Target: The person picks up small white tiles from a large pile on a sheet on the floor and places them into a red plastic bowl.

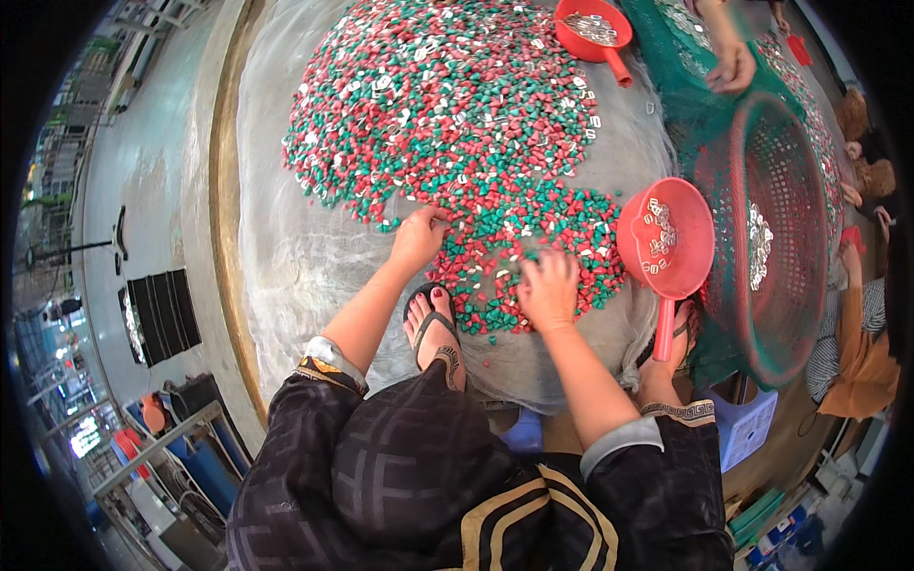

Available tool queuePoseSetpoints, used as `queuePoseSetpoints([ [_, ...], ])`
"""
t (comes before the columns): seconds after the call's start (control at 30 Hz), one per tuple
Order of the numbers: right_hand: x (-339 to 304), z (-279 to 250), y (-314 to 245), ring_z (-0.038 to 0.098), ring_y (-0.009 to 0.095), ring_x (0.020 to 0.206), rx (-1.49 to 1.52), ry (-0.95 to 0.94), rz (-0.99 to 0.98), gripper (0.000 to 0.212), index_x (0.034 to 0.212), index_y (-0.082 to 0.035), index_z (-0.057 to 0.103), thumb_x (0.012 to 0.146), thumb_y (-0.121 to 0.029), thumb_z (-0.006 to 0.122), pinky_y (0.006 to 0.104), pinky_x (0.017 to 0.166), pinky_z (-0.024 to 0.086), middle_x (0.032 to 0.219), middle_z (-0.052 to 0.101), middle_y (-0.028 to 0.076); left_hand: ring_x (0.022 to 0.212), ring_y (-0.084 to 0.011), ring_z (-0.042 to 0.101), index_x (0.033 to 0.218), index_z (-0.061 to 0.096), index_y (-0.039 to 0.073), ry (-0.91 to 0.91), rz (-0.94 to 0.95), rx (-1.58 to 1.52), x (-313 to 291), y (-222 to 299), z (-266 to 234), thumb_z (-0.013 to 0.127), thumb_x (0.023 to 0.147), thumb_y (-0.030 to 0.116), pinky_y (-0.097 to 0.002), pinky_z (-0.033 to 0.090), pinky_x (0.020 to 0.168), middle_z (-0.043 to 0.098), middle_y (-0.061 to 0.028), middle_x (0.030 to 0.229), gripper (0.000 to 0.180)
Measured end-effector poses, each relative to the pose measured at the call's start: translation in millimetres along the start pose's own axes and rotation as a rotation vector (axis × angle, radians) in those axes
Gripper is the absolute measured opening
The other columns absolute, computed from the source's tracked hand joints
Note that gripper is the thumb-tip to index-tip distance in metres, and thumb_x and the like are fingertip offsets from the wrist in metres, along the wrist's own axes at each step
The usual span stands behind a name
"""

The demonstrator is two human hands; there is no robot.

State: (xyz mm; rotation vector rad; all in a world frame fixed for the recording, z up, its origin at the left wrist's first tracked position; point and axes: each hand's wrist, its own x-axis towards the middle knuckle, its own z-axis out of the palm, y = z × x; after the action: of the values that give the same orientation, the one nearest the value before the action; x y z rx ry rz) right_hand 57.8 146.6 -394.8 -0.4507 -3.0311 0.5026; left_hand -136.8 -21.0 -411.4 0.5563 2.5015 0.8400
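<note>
A wide heap of small red and green cone-shaped pieces (428,105) lies on pale mesh cloth, with small white slotted pieces mixed in. At the near left edge of the heap is my left hand (419,238), its thumb and fingers drawn together; whatever they pinch is hidden. My right hand (549,290) is over the thinner near patch of pieces, fingers pointing down and smeared by motion. Just right of it, a red long-handled scoop (700,238) holds several white slotted pieces.
Another red scoop (624,43) with white pieces sits at the far right of the heap. A big red-and-green perforated basket (809,314) stands tilted at right, with white pieces inside. Another person's hand (731,65) reaches in above green netting (666,76). My sandalled foot (433,324) borders the heap.
</note>
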Motion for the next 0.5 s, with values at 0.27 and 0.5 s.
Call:
queuePoseSetpoints([
  [0.27, 5, -4, 18, 0.042, 0.031, 0.109, 0.005, 0.401, 0.347, 0.037, 0.109, -0.011, 0.053, 0.074, -0.020, 0.059, 0.0484, 0.096, 0.029, 0.116, 0.048, 0.012, 0.098, -0.0377, 0.054, 0.120, 0.045, 0.008, -0.140, 0.155, 0.077, -46, 49, 40, 0.051, 0.072, 0.003, -0.0440, 0.045, 0.084, 0.052, -0.0221, 0.109, 0.049],
  [0.5, -16, 0, -25, 0.034, 0.031, 0.122, 0.052, 0.260, 0.132, 0.046, 0.120, -0.011, 0.047, 0.078, -0.029, 0.056, 0.0539, 0.102, 0.018, 0.129, 0.040, 0.014, 0.113, -0.0409, 0.043, 0.123, 0.043, 0.002, -0.011, 0.218, 0.041, -13, 81, 39, 0.051, 0.072, 0.002, -0.0423, 0.038, 0.094, 0.045, -0.0254, 0.118, 0.052],
])
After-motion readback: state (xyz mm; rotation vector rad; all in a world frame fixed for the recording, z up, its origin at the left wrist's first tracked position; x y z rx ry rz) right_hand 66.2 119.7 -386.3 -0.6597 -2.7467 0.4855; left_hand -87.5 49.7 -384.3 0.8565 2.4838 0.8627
